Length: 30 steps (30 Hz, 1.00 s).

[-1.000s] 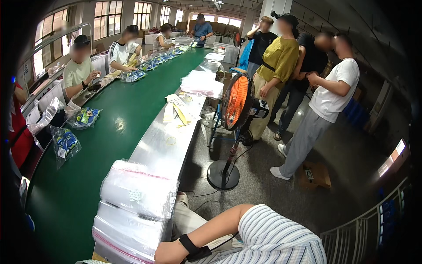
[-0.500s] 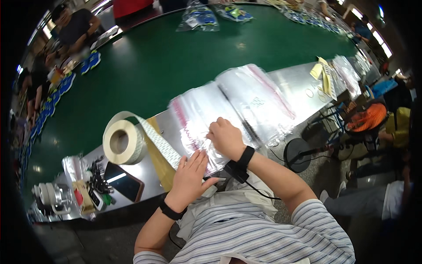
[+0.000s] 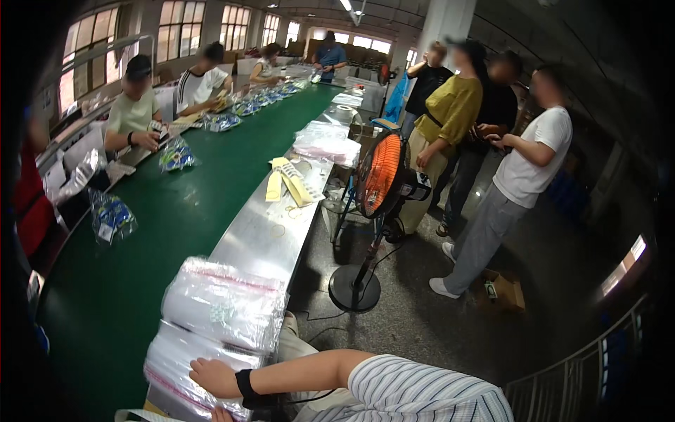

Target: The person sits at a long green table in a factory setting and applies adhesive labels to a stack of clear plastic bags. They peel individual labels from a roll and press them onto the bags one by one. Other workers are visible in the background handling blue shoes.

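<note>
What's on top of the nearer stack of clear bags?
The right hand lies over the nearer stack of clear bags, covering the plastic beneath its palm. A bit of the left hand shows by its lower edge; the rest is cut off by the frame.

Two bag stacks lie at the near end of the table (image 3: 253,243): the nearer stack (image 3: 186,355) just before the farther stack (image 3: 218,299), the right grip (image 3: 214,380) over the nearer one. Beyond them on the table come strips (image 3: 301,188), then a bag pile (image 3: 327,144). The belt (image 3: 169,225) runs along the left — packets (image 3: 112,219) on it, workers (image 3: 132,112) along its far side. A fan (image 3: 383,176) stands right of the table — people (image 3: 531,155) behind it, farther right.
</note>
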Available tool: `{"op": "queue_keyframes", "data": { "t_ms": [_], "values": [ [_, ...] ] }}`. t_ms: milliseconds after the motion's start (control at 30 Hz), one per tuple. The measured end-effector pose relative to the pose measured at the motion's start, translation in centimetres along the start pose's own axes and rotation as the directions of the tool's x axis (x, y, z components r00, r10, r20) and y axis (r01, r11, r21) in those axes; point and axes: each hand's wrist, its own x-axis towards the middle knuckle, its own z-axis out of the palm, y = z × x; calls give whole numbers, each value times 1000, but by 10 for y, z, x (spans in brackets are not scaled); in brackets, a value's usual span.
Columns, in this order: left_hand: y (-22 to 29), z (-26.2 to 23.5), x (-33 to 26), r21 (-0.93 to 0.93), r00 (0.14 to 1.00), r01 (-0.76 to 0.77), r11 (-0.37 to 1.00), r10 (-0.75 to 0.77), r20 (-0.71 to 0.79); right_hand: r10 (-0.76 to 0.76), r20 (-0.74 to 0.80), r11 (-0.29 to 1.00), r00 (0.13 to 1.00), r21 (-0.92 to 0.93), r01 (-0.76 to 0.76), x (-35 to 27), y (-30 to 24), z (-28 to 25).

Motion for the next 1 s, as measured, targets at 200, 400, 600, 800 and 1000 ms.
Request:
{"op": "queue_keyframes", "data": {
  "t_ms": [200, 400, 600, 800, 1000],
  "values": [
    [5, -3, 0, 32, 1000, -6, 999, 7, -19, -1, 91, 998, 996, 59, -5, 3, 2, 3],
    [3, -1, -3, 38, 1000, -2, 999, 3, -11, -10, 35, 1000, 999, 28, 9, 4, 5, 2],
    [-2, 2, -2, 55, 999, -30, 998, 31, -29, 23, -52, 1000, 998, 5, -23, -2, 5, -7],
    [-7, 7, -3, 11, 1000, 9, 1000, -9, -18, 2, -99, 999, 995, -32, -5, -4, 0, -8],
    [-30, -9, -4, -391, 995, 101, 915, -100, 24, 159, 53, 882, 986, 441, -166, 3, 17, -26]
  ]
}}
